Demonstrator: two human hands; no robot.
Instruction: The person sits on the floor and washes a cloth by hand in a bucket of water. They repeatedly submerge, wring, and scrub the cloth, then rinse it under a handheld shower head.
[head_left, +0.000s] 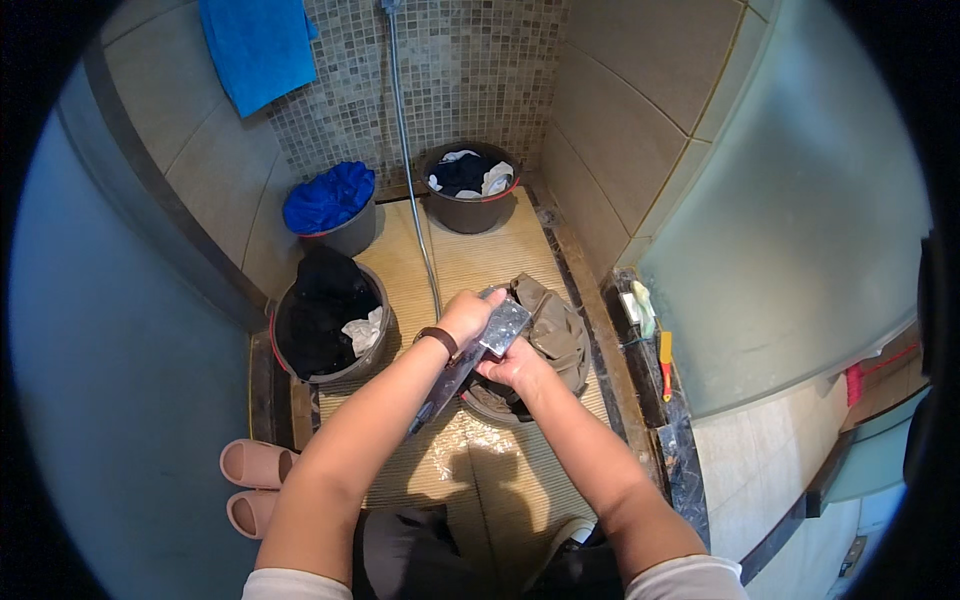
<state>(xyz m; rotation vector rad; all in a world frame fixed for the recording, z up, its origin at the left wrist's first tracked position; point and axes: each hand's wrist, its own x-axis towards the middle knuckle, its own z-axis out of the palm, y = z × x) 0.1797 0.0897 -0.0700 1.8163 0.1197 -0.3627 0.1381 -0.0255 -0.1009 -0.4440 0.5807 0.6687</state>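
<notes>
Both my hands meet over the near right bucket. My left hand (468, 316), with a dark band at the wrist, grips a wet, shiny grey object with a square end that looks like a hand shower (508, 324). Its long dark handle slants down to the lower left, past my left wrist. My right hand (512, 364) is closed against its underside, fingers partly hidden. Beneath and beyond my hands, brown-khaki clothes (556, 335) fill the bucket (488, 408) and bulge over its rim. A metal hose (408, 150) runs down the wall and passes behind my left arm.
On the left stands a bucket (377, 360) of black clothes with a white piece. Farther back are a bucket of blue cloth (330, 198) and one of dark and white clothes (470, 210). A brush (666, 365) lies on the right ledge. Pink slippers (255, 465) sit lower left.
</notes>
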